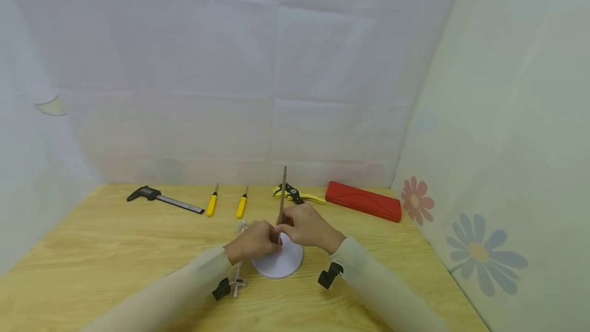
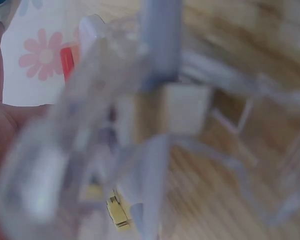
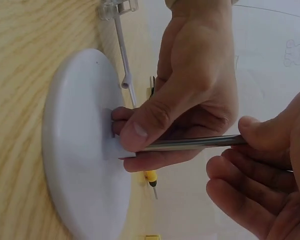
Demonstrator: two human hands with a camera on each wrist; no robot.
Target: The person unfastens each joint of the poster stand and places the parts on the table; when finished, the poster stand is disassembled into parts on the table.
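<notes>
Standing upright on the white round base (image 1: 282, 263) at the table's (image 1: 92, 250) middle, the metal rod (image 1: 282, 193) is pinched low by the left hand (image 1: 252, 242), steadying it, while the right hand (image 1: 308, 229) grips it just above.

Both hands meet mid-front; left hand (image 1: 252, 242) pinching, right hand (image 1: 306, 228) curled.
</notes>
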